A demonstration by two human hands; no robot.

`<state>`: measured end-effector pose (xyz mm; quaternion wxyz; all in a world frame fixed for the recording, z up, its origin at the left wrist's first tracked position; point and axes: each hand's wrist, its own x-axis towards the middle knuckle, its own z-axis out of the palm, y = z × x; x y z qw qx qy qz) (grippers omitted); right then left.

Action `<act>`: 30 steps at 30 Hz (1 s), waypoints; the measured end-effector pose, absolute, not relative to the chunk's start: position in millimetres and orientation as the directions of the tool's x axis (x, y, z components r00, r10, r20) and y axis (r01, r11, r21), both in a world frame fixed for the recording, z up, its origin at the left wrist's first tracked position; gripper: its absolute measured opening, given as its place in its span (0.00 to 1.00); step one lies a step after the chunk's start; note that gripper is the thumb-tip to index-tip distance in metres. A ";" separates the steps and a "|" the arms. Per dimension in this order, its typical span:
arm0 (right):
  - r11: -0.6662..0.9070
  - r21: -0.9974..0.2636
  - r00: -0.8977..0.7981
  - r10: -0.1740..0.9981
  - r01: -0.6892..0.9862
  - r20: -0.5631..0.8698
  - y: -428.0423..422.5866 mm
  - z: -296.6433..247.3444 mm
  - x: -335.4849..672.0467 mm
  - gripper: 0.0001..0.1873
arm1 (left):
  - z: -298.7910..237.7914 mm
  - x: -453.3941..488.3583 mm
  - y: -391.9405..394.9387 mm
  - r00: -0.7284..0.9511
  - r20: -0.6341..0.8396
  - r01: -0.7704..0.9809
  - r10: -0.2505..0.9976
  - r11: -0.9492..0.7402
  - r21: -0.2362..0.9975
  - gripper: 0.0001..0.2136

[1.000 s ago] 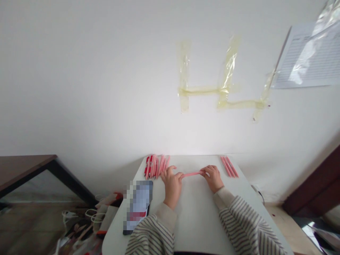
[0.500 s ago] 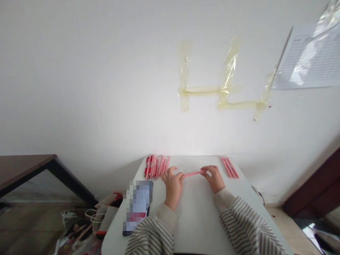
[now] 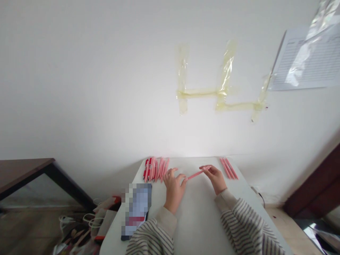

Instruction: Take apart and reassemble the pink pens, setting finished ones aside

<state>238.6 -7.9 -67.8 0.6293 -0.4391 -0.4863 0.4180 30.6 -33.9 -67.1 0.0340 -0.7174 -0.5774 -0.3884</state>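
Observation:
A pink pen (image 3: 195, 174) is held over the white table (image 3: 196, 219), its right end raised. My right hand (image 3: 215, 178) pinches the pen's right end. My left hand (image 3: 174, 187) is at the pen's left end, thumb and forefinger touching it, the other fingers spread. A bundle of several pink and red pens (image 3: 155, 169) lies at the table's far left, just beyond my left hand. Three pink pens (image 3: 228, 168) lie side by side at the far right, beside my right hand.
A phone (image 3: 136, 210) lies on the table's left side. Bags and cords (image 3: 87, 226) clutter the floor to the left, under a dark glass-sided table (image 3: 32, 173). The white wall behind carries tape strips (image 3: 217, 95) and a sheet of paper (image 3: 302, 63).
The pen's right end has risen as my right hand lifted it slightly. My left fingers have loosened at the other end. The camera has shifted a little.

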 end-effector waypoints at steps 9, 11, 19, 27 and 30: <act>0.190 -0.685 0.202 0.977 -0.704 0.063 -3.2 -75.5 250.5 0.16 | -84.3 34.2 -29.5 0.127 0.486 0.806 0.865 -0.375 0.458 0.14; 0.215 -0.684 0.213 0.973 -0.697 0.089 -1.3 -77.1 255.6 0.16 | -85.6 35.2 -29.7 0.153 0.450 0.808 0.880 -0.373 0.455 0.15; 0.208 -0.722 0.155 0.978 -0.660 0.140 -3.2 -73.2 261.9 0.28 | -82.7 34.6 -35.6 0.189 0.348 0.856 0.918 -0.328 0.400 0.15; 0.083 -0.511 0.047 0.995 -0.856 0.084 -8.4 -66.1 264.2 0.18 | -80.4 34.7 -36.1 0.196 0.317 0.872 0.928 -0.313 0.376 0.15; -0.001 -0.363 -0.029 0.997 -0.932 0.072 -8.9 -67.1 264.9 0.14 | -79.2 35.3 -36.0 0.196 0.295 0.878 0.935 -0.302 0.373 0.15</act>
